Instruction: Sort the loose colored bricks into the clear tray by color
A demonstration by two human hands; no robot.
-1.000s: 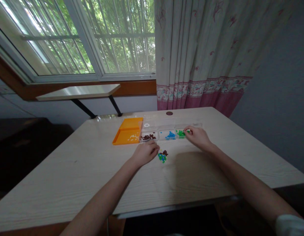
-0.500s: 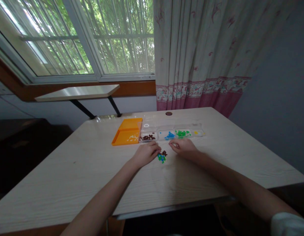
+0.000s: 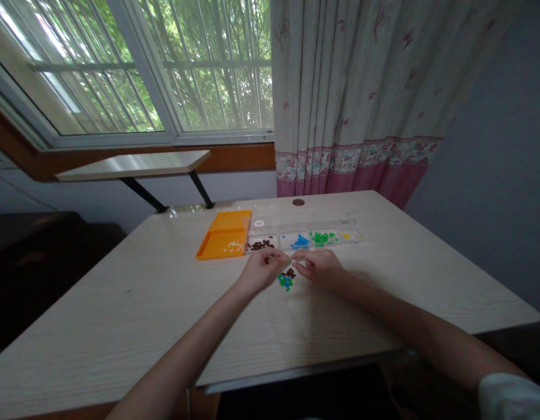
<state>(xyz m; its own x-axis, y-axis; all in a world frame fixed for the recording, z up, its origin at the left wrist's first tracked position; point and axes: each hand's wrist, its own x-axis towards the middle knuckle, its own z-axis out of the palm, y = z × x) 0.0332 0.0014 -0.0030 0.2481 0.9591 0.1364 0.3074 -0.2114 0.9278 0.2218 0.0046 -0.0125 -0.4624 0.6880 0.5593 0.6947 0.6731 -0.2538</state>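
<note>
Over the table middle, my left hand [image 3: 263, 270] is closed in a pinch, its fingertips pointing right. Facing it, my right hand [image 3: 319, 266] has thumb and index finger curled toward the left fingertips, almost meeting them. Whatever sits between the fingers is too small to make out. Just below the hands lies a small cluster of green, blue and brown pieces [image 3: 286, 282], partly hidden by my left hand. Behind them is a clear compartment tray [image 3: 273, 240] with brown pieces [image 3: 262, 245], blue pieces [image 3: 300, 241], green pieces [image 3: 322, 238] and yellow pieces [image 3: 346, 236].
An open orange case [image 3: 213, 244] with whitish pieces [image 3: 232, 247] adjoins the tray's left end. A small raised shelf [image 3: 139, 164] on black legs stands at the table's back left. Behind the table [image 3: 121, 326] are a window and a curtain [image 3: 340, 116].
My right hand has moved left and slightly down, so its fingertips now come close to the left ones. My left hand has risen a little off the cluster, its fingers turned toward the right hand.
</note>
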